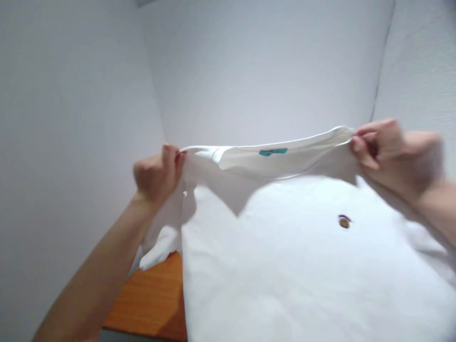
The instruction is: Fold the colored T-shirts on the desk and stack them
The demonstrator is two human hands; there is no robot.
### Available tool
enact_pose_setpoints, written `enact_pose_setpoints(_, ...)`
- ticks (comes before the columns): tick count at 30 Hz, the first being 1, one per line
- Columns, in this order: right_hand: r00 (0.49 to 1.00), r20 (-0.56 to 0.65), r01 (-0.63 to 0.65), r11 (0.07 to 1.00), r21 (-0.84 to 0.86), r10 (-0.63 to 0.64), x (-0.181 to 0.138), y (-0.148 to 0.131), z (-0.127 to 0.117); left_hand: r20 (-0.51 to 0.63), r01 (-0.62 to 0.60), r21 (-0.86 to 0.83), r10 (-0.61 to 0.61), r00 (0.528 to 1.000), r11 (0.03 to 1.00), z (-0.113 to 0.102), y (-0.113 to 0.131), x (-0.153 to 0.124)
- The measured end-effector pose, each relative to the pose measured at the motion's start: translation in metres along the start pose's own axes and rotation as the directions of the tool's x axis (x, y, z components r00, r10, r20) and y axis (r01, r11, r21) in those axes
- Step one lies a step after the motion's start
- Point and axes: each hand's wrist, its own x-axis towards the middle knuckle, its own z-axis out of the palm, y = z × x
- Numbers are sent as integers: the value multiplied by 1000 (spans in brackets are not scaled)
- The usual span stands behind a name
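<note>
A white polo shirt [285,266] with a small chest emblem [344,221] and a teal neck label [272,152] is stretched out in front of me. My left hand [158,175] is closed in a pinch on the shirt's left shoulder by the collar. My right hand [388,152] is closed on the right shoulder and looks slightly blurred. Both hands hold the top edge lifted and taut, while the body of the shirt drapes down toward me over a wooden surface.
An orange-brown wooden tabletop [153,299] shows below the shirt at lower left, its front edge near the bottom of the view. Plain white walls [256,66] close in behind and on both sides, meeting in a corner.
</note>
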Motion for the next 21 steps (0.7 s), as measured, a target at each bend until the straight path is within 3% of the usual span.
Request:
enact_pose_setpoints(1, 998, 56, 30, 995, -91, -24, 15, -5, 13, 160, -8, -5, 9, 987, 1000, 8, 12, 13)
enact_pose_setpoints(3, 960, 277, 102, 974, -203, -42, 43, -11, 46, 324, -33, -29, 41, 945, 999, 28, 40, 42)
enact_pose_setpoints(6, 788, 609, 59, 976, -211, 84, 56, -12, 94, 506, -24, -60, 51, 861, 998, 61, 86, 54)
enact_pose_setpoints(8, 700, 696, 21, 969, -246, 161, 30, -8, 117, 623, -1, -80, 51, 781, 997, 83, 108, 27)
enact_pose_setpoints(10, 586, 787, 7, 969, -246, 195, -17, -2, 133, 739, 18, -112, 71, 670, 994, 105, 117, -22)
enact_pose_setpoints(13, 426, 864, -27, 958, -285, 269, -93, 14, 151, 857, 48, -114, 74, 510, 992, 137, 110, -97)
enact_pose_setpoints(15, 354, 883, -46, 948, -314, 309, -127, 29, 161, 903, 70, -92, 54, 427, 993, 157, 100, -128)
enact_pose_setpoints(18, 314, 891, -60, 943, -326, 328, -148, 49, 177, 930, 89, -81, 43, 364, 993, 182, 87, -141)
enact_pose_setpoints(21, 343, 877, -72, 941, -331, 335, -151, 63, 197, 930, 88, -92, 53, 365, 992, 203, 84, -136)
